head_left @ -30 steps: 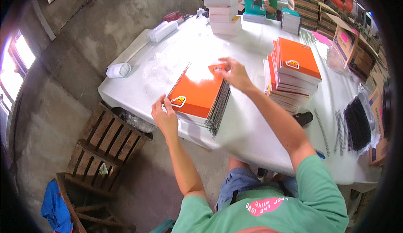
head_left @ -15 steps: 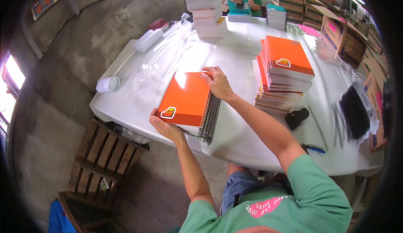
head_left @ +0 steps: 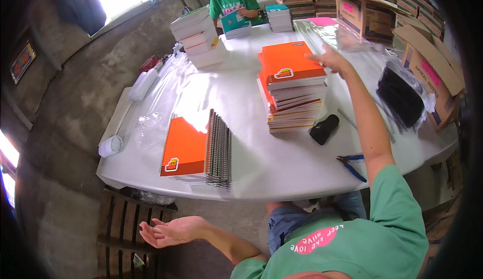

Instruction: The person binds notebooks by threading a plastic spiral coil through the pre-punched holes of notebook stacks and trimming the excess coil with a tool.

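A pile of orange spiral notebooks (head_left: 186, 135) lies near the table's front left, wire coils showing along its sides. Off the table edge, below that pile, my left hand (head_left: 173, 231) hangs empty, palm up and fingers apart. My right hand (head_left: 331, 61) is at the right edge of a taller stack of orange-covered books (head_left: 293, 60), its fingers reaching to the top cover. Nothing is gripped in it that I can see. No coils are visible on the upper books there. Blue-handled pliers (head_left: 350, 167) lie open near the front edge.
A black object (head_left: 324, 129) and loose wire coils (head_left: 348, 118) lie beside the taller stack. Black coils in plastic (head_left: 401, 95) and cardboard boxes (head_left: 367, 20) stand right. Book stacks (head_left: 198, 37) and a person in green (head_left: 235, 7) holding a teal notebook are across the white table (head_left: 251, 173).
Both hands have left the spiral notebook pile. My left hand dropped below the table edge, and my right hand moved to the taller stack. The view has shifted to the right.
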The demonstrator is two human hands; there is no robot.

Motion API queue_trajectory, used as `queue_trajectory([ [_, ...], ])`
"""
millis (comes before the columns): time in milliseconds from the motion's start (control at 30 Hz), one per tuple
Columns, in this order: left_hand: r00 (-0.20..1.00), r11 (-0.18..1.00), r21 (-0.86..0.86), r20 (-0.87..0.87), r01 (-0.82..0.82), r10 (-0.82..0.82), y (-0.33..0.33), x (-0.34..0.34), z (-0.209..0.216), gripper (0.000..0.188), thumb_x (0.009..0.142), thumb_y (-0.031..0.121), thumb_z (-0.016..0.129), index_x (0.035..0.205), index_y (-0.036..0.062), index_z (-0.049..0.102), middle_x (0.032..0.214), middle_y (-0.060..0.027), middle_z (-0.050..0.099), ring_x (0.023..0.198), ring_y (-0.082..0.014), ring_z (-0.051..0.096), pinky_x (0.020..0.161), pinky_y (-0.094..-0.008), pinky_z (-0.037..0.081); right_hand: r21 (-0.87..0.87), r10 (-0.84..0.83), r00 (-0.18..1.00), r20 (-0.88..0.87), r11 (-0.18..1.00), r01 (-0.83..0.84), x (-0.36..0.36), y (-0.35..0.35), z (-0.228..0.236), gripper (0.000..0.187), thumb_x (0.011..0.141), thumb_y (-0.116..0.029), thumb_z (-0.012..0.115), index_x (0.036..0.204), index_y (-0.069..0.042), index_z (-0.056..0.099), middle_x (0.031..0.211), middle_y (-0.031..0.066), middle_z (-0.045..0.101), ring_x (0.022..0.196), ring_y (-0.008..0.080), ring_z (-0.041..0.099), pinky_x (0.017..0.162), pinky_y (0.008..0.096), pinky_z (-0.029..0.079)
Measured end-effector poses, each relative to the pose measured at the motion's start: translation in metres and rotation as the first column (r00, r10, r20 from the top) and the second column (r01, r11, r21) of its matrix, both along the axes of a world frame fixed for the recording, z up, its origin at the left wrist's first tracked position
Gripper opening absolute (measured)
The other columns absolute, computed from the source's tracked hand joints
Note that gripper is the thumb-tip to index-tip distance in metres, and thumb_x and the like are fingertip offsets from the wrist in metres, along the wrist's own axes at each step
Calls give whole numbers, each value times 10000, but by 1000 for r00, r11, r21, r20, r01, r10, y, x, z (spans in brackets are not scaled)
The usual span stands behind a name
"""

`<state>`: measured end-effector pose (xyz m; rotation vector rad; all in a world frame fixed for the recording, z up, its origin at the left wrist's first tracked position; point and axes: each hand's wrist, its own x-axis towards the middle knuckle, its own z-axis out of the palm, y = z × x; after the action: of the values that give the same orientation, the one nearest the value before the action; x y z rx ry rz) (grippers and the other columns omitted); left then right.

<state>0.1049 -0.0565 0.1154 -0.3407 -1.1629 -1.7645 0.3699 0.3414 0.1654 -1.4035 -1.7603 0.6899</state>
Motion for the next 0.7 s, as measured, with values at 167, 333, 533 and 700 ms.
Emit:
queue_trajectory([
  [167, 810, 851, -381, -323, 362, -489, 62, 94, 1, 430, 907, 271, 433, 1203, -27, 341, 1217, -161, 381, 1216, -267, 374, 996, -413, 322, -355, 252, 938, -238, 876, -325, 43, 5, -1, 482, 776, -417, 709, 1016, -6, 633, 934, 79, 653, 748, 168, 604, 719, 305, 484],
  [333, 195, 138, -209, 287, 968, -938, 106, 177, -24, 631, 855, 164, 588, 1356, 1, 240, 1280, -146, 381, 1238, -252, 360, 1014, -405, 298, 169, 257, 847, -464, 965, -200, 67, -3, -9, 231, 820, -129, 679, 1000, -26, 577, 933, 85, 650, 741, 115, 582, 687, 282, 477],
  [533, -496, -294, 556, 253, 777, -831, 148, 167, -57, 555, 891, 171, 609, 1363, 68, 334, 1291, -75, 480, 1212, -194, 443, 1018, -360, 354, 333, 373, 722, -582, 920, -207, 19, -198, -77, 329, 874, -94, 629, 1128, -42, 426, 991, 59, 587, 919, 88, 551, 763, 252, 462],
  [700, -104, -52, 113, 519, 992, -848, 100, 107, -72, 367, 750, 9, 724, 1083, 13, 570, 992, -93, 635, 906, -186, 600, 867, -332, 470, 112, 229, 233, -945, 897, -427, 70, -227, -109, 613, 781, 26, 693, 1281, -36, 345, 1084, 98, 596, 1018, 158, 585, 870, 301, 478],
])
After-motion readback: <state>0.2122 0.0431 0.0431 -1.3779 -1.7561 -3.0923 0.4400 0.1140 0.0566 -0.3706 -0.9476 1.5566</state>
